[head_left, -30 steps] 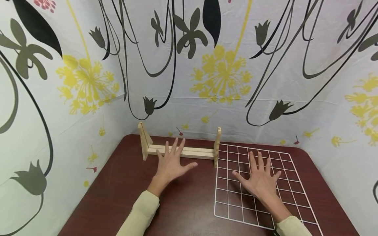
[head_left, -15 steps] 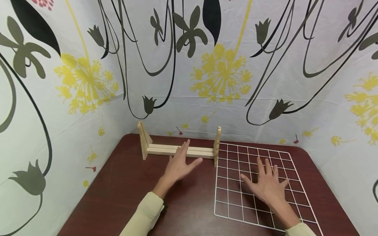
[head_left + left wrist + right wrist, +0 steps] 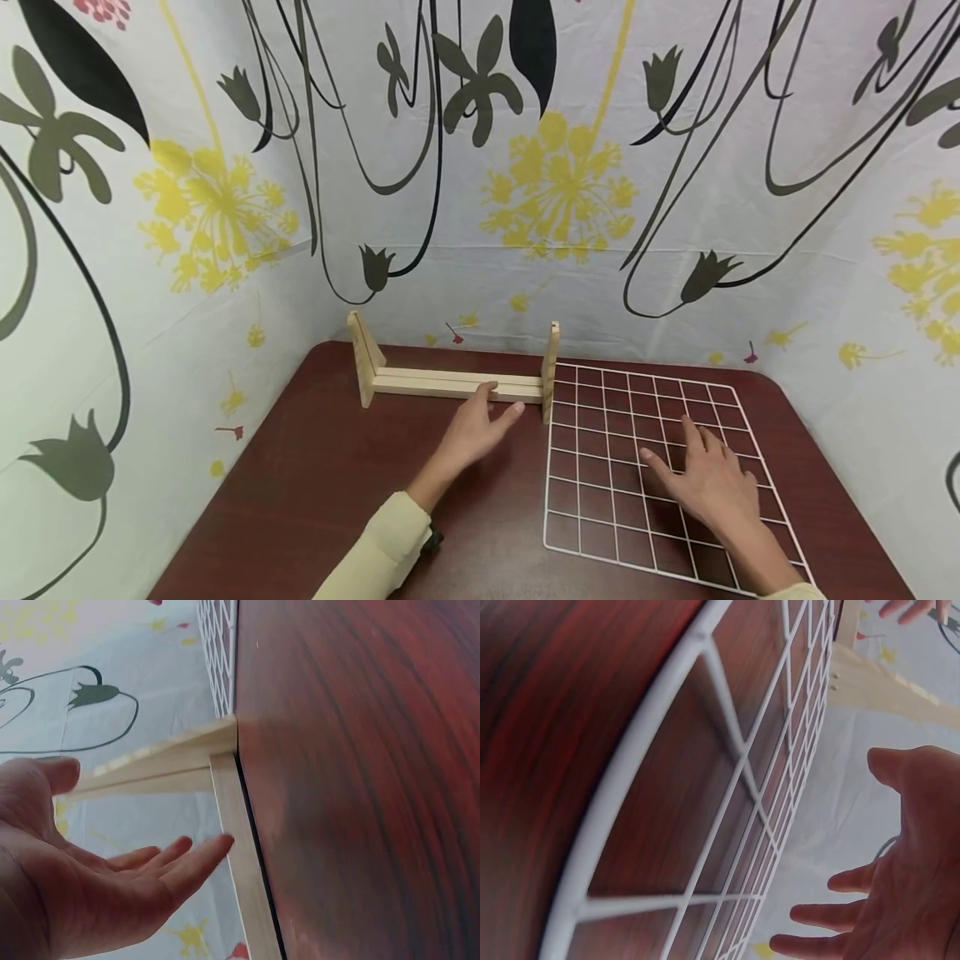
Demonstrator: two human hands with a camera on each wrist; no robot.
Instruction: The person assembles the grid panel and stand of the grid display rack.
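My left hand hovers in front of a pale wooden stand, thumb apart from relaxed fingers, holding nothing. Two upright end pieces joined by a low crossbar make up the stand. In the left wrist view, the fingers appear close to the crossbar; I cannot tell whether they touch. Over the right part of a white wire grid panel is my right hand, fingers loosely bent and nothing in them. The right wrist view has that hand apart from the grid's wires.
Both things lie on a dark red-brown wood-grain table. The stand's right end piece meets the grid's far left corner. A white cloth printed with flowers hangs behind the table and along its sides.
Both hands have moved to the right and nearer to me. Their spread fingers have relaxed and drawn in. The stand and the grid have not moved.
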